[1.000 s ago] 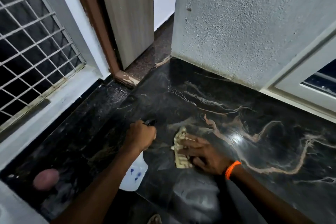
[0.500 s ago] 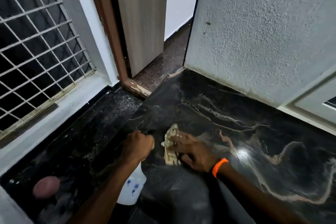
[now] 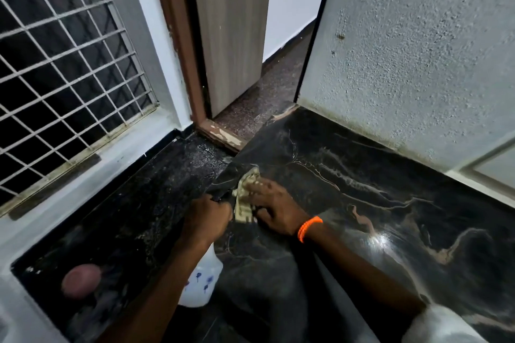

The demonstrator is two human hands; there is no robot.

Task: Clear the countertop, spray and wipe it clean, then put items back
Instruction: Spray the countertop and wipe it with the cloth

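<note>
A glossy black marble countertop [image 3: 376, 220] with pale veins fills the lower right. My right hand [image 3: 274, 210], an orange band at its wrist, presses a beige checked cloth [image 3: 245, 198] flat onto the counter's left edge. My left hand [image 3: 207, 218] is shut around the black head of a white spray bottle [image 3: 203, 278] with small blue marks. The bottle hangs down below my fist, just left of the cloth. Most of the cloth is hidden under my right fingers.
A lower dark speckled ledge [image 3: 133, 220] runs left of the counter, below a barred window [image 3: 61, 64]. A pinkish round object [image 3: 80, 280] lies on that ledge near the front. A rough grey wall [image 3: 418, 50] backs the counter; a door [image 3: 231, 25] stands ajar behind.
My right hand has slid the cloth leftward and away from me, up to the counter's left edge. My left hand with the bottle stayed beside it. The camera has tilted up and left.
</note>
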